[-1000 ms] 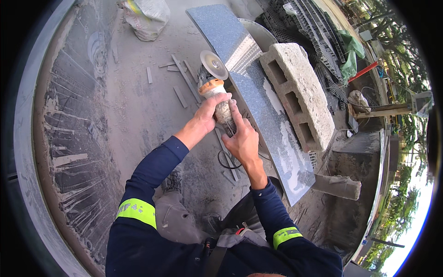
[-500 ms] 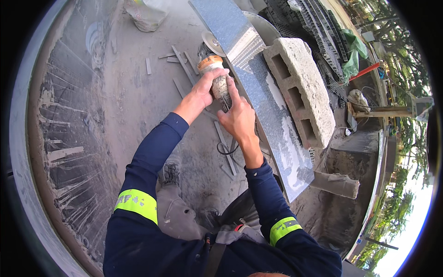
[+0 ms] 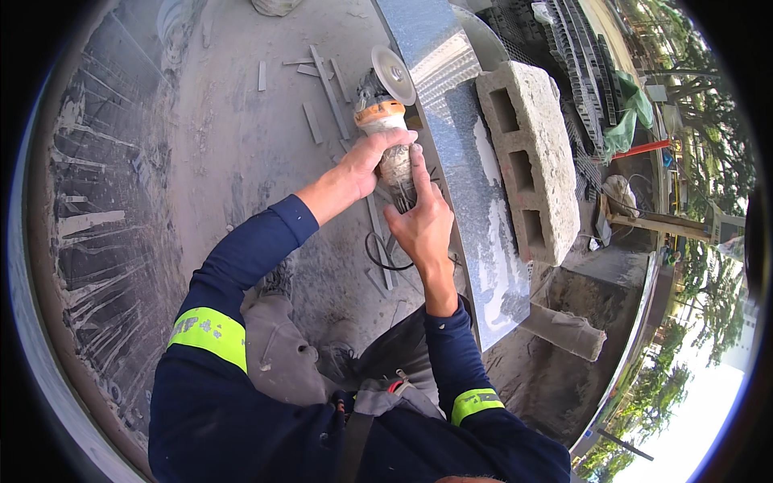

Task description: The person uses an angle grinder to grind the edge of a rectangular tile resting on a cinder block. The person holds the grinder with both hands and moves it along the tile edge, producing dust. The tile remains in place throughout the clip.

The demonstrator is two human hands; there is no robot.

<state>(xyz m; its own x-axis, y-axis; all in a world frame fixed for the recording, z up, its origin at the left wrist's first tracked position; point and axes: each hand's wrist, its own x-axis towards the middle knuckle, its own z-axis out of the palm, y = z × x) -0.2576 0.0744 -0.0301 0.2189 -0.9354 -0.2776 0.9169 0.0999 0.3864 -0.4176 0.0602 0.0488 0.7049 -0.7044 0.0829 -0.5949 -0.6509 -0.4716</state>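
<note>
Both hands grip a dusty angle grinder (image 3: 392,149) with an orange collar. My left hand (image 3: 364,165) wraps round its body just behind the collar. Farther back, my right hand (image 3: 423,217) closes on the rear part, its index finger stretched along the body. The round cutting disc (image 3: 394,75) stands at the left edge of a long blue-grey stone slab (image 3: 463,153); whether it touches the stone I cannot tell. A pale, worn or wet patch marks the slab's near part. The grinder's black cord (image 3: 376,251) loops below my right hand.
A concrete hollow block (image 3: 527,161) rests on the slab's right side. Cut stone strips (image 3: 328,92) litter the dusty floor at left. Dark plastic grids (image 3: 576,72), green sheeting (image 3: 624,117) and a red bar (image 3: 642,150) lie at the far right. A pipe-like piece (image 3: 564,332) sticks out near the slab's end.
The view has shifted. The grinder's disc has tilted, so more of its face shows, and it sits nearer me along the slab's edge. Both hands keep their hold.
</note>
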